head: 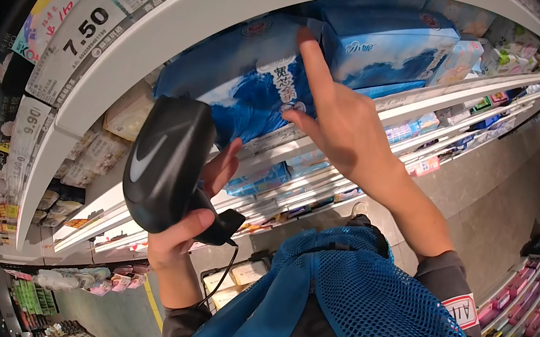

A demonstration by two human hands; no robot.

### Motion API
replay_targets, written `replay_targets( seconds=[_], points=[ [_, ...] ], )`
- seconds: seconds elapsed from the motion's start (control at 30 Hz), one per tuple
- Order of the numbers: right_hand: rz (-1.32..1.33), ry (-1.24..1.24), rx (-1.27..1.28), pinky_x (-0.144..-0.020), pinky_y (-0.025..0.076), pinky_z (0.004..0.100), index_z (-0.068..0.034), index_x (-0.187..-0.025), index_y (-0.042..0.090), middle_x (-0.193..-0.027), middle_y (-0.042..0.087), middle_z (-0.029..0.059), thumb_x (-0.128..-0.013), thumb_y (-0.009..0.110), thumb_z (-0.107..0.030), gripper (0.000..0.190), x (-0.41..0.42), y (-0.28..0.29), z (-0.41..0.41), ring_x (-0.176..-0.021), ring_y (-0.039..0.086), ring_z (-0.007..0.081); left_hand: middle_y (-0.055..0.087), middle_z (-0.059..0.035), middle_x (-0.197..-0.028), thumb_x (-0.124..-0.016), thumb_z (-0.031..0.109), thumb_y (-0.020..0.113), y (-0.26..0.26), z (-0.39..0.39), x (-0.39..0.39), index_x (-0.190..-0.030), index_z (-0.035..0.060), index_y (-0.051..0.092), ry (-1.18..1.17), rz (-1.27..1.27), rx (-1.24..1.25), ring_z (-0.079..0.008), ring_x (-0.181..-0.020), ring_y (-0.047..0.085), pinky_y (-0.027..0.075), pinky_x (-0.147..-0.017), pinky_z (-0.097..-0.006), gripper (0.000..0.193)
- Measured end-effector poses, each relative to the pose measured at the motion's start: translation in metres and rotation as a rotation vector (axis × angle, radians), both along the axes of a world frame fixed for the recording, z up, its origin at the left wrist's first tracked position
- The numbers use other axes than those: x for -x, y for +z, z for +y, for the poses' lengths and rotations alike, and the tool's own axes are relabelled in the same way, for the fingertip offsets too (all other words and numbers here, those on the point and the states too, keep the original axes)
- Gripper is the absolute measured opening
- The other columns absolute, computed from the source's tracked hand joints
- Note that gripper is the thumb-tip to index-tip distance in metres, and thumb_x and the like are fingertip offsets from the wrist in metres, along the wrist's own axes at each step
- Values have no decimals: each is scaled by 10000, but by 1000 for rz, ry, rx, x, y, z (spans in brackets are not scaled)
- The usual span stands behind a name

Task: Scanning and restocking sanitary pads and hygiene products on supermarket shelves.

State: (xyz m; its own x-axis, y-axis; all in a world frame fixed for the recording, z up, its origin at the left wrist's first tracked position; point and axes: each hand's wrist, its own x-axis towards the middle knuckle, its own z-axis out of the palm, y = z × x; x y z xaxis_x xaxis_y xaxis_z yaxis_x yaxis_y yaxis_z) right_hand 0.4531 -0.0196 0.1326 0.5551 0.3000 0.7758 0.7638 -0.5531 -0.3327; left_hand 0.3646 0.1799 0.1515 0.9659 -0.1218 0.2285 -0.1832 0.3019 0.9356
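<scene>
My left hand (pixel 172 242) grips a black handheld barcode scanner (pixel 170 156) by its handle. Thumb in front, its other fingers show behind the handle, close to the lower edge of a blue soft pack (pixel 240 79). That pack bears writing and a wave print. My right hand (pixel 341 121) reaches over the pack's right end with index finger stretched out and thumb apart. Its index fingertip is at the pack's upper right corner and its thumb tip by the lower right; the other fingers are hidden. Beside it sits a second blue pack (pixel 386 46).
The curved white shelf edge (pixel 128 50) with price labels (pixel 83 39) arches above the packs. Lower shelf tiers (pixel 436 128) hold more packets. A cable (pixel 224 276) hangs from the scanner. Boxes (pixel 236 278) stand by my blue mesh vest (pixel 385 304). Pink goods fill a rack (pixel 517 300) at lower right.
</scene>
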Motion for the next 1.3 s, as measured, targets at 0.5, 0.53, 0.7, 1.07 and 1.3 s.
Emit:
replay_targets(
  seconds=[0.5,0.53,0.7,1.07,1.3],
  points=[
    [111,109,253,-504,439,394,-79,-1366,205,-716,564,186,-728,628,-60,766,-9,14,-16,-580,558,341,226,-159,-1418,-588,31,588,3,3,-2,-1371,-3,196,-36,44,155,-465,-1236,290,263,-1025,-484,877],
    [75,91,261,-497,439,387,-93,-1371,204,-686,559,173,-730,610,-53,759,-9,14,-15,-575,563,335,217,-157,-1423,-588,34,588,3,5,-2,-1373,-2,189,-49,60,175,-469,-1237,283,262,-1023,-494,881],
    [-7,-84,514,-448,431,366,-144,-1374,223,-591,511,121,-701,611,-79,779,-5,26,-14,-512,558,280,212,-150,-1426,-625,6,565,2,6,-1,-1372,-2,195,-74,42,133,-479,-1238,270,259,-1015,-521,834],
    [-504,-293,378,-549,426,259,-114,-1084,549,-684,448,36,-612,610,-125,476,10,43,3,-705,538,175,215,-271,-1382,-636,169,716,-10,9,36,-1358,75,264,170,-161,-229,-462,-1239,283,362,-943,-521,857],
    [-559,13,330,-775,403,357,-149,-1066,562,-979,530,54,-691,603,-169,377,-14,39,37,-907,513,216,366,-275,-1286,-635,157,688,-43,41,64,-1311,29,331,151,-113,-200,-441,-1200,362,362,-949,-515,775]
  ],
)
